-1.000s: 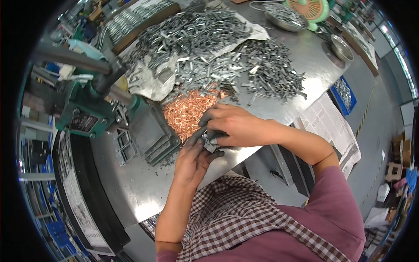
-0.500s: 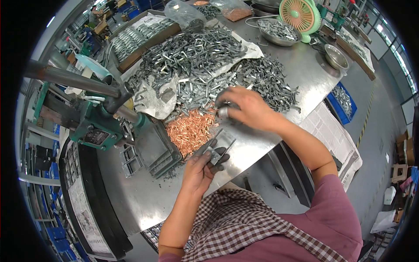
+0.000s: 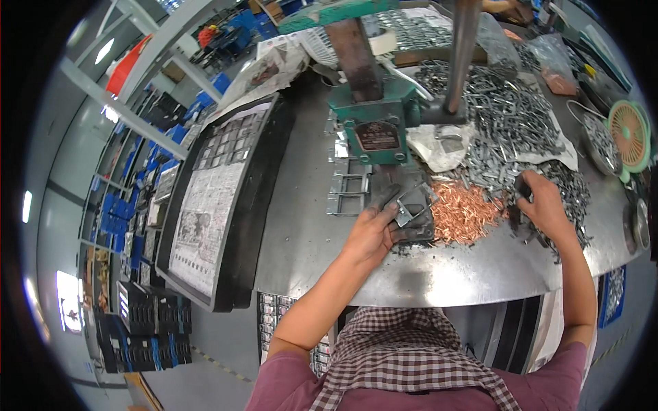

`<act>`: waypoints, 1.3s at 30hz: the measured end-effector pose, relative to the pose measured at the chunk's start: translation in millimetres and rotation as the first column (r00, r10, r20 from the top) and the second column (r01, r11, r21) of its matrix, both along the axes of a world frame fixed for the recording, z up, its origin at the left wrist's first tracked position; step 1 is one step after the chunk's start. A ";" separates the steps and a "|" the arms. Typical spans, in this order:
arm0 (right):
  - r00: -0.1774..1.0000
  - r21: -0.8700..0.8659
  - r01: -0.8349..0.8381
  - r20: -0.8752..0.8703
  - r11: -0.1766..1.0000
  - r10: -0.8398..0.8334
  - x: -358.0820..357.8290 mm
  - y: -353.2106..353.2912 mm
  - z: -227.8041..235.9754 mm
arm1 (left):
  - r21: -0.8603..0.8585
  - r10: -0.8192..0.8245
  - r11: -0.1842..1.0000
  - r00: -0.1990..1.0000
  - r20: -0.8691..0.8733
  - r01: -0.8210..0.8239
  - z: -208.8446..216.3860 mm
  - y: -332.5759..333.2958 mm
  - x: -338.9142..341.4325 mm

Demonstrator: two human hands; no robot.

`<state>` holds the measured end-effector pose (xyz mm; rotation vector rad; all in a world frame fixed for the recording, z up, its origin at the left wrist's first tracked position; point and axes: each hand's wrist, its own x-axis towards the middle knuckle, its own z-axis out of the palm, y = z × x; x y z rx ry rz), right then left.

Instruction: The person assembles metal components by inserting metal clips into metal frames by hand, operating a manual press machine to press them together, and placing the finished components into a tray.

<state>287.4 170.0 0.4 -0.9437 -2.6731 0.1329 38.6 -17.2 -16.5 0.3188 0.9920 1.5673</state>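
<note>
My left hand (image 3: 373,229), its fingertips dark, grips a small metal frame-like bracket (image 3: 413,207) at the front of the green press (image 3: 377,133), just below its ram. Fingers curled, my right hand (image 3: 543,203) is at the right side of a heap of copper-coloured pins (image 3: 462,214), beside dark metal strips (image 3: 572,185). What its blackened fingers hold, if anything, is hidden. Behind the pins lies a large pile of grey metal strips (image 3: 510,113).
The press's steel lever (image 3: 464,58) rises near the pile. Square metal frames (image 3: 348,185) lie left of the press. A black tray lined with printed paper (image 3: 212,226) stands at the table's left. At the right are a green fan (image 3: 628,133) and a metal bowl (image 3: 602,144).
The view has turned left. My left hand has carried the bracket from the table's front to the press. My right hand has shifted to the right side of the pins.
</note>
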 end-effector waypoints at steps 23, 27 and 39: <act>0.807 -0.236 -0.572 -0.333 0.786 0.487 -15.1 -75.4 20.4 | -0.074 -0.427 0.901 0.904 0.023 0.428 -8.3 -11.6 51.7; 0.784 -0.219 -0.615 -0.269 0.757 0.559 -33.6 -80.8 11.9 | -0.044 -0.399 0.915 0.915 0.055 0.402 -11.4 -8.8 52.1; 0.770 -0.285 -0.637 -0.197 0.716 0.606 -30.4 -79.6 18.6 | 0.020 -0.454 0.891 0.891 0.022 0.454 -9.9 -5.0 53.2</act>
